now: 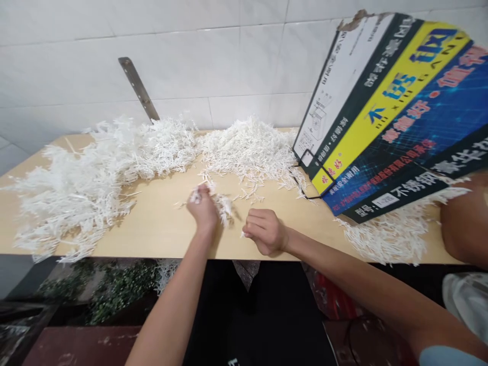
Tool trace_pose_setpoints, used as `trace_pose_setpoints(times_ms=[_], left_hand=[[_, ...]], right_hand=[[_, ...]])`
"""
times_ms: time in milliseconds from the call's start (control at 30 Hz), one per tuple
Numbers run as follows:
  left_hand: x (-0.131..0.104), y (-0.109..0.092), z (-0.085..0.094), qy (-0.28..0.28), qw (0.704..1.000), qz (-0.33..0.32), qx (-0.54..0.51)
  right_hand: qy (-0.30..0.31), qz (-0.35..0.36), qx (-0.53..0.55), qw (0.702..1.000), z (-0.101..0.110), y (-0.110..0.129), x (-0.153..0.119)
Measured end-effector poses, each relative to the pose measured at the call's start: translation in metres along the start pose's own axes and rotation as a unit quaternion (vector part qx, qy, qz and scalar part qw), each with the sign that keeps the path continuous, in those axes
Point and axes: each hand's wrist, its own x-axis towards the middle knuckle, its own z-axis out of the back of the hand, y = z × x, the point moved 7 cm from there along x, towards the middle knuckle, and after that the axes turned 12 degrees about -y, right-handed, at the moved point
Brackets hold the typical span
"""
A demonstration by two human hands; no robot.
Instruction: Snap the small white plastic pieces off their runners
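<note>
My left hand (pixel 203 208) is closed around a small bunch of white branched plastic sprigs (pixel 224 207), which stick out past the thumb and to the right side. Right of it, my right hand (pixel 265 231) is a fist near the table's front edge, and a small white tip shows at its fingers; the rest of that piece is hidden. Beyond the hands lies a heap of short white sprigs (pixel 249 145). A larger heap of longer, bushier white sprigs (pixel 87 168) spreads over the left side.
A printed cardboard box (pixel 385 107) leans at the right, with more white pieces (pixel 385 236) under it. A metal strip (pixel 138 89) stands against the tiled wall (pixel 179 61). Another person's arm (pixel 467 218) is at the right edge. Green artificial foliage (pixel 118 290) sits below the wooden table (pixel 160 229).
</note>
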Motion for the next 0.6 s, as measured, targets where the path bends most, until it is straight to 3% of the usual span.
trace_pose_setpoints(times_ms=[33, 100, 200, 300, 400, 600], left_hand=[[-0.002, -0.005, -0.006, 0.043, 0.998, -0.037, 0.009], [-0.008, -0.012, -0.016, 0.118, 0.988, -0.098, 0.025], [-0.004, -0.006, -0.011, 0.079, 0.994, -0.072, 0.012], [-0.001, 0.001, -0.011, 0.071, 0.997, -0.034, 0.005], [-0.004, 0.001, -0.017, 0.105, 0.994, -0.038, 0.009], [-0.003, 0.003, -0.016, 0.090, 0.996, -0.028, -0.002]], right_hand=[[-0.012, -0.019, 0.004, 1.000, 0.002, -0.003, 0.001], [-0.087, -0.124, -0.018, 0.988, 0.012, -0.022, 0.004], [-0.195, -0.318, -0.032, 0.927, 0.026, -0.061, -0.003], [-0.235, -0.431, 0.018, 0.871, 0.028, -0.088, -0.013], [-0.239, -0.455, 0.046, 0.856, 0.028, -0.094, -0.016], [-0.222, -0.443, 0.041, 0.868, 0.024, -0.093, -0.017]])
